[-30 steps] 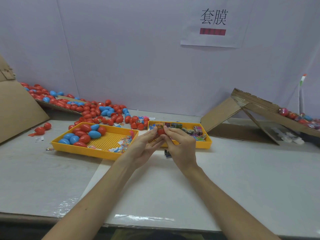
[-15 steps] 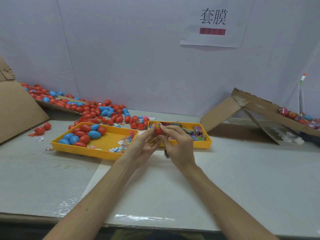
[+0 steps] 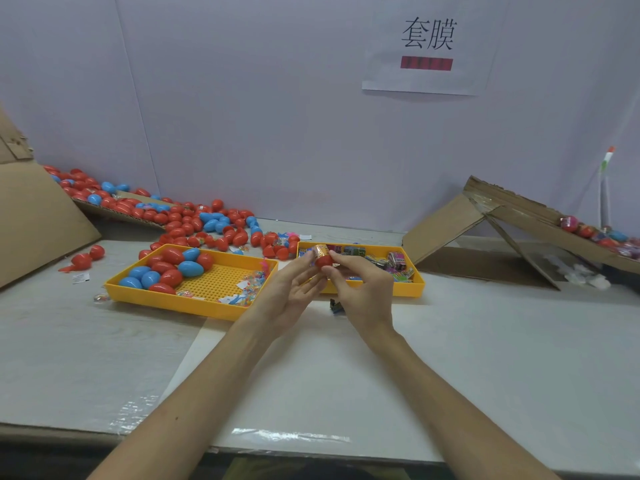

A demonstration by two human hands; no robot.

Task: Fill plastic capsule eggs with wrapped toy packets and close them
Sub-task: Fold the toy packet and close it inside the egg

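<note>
Right hand (image 3: pixel 363 296): fingers pinch the red capsule half (image 3: pixel 325 261), raised before the packet tray (image 3: pixel 414 289).
Left hand (image 3: pixel 289 296): fingers nearly straight, tips against the capsule half.
Wrapped packet (image 3: pixel 320 251): orange-gold, protruding from the capsule top.
Egg tray (image 3: pixel 166 303): yellow, on the surface (image 3: pixel 485 341), holding red and blue eggs.

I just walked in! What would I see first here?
Two hands in the middle: the right hand pinches a red egg half with an orange packet poking out, the left hand touching it. Back left, a heap of red and blue eggs lies behind a yellow tray.
</note>
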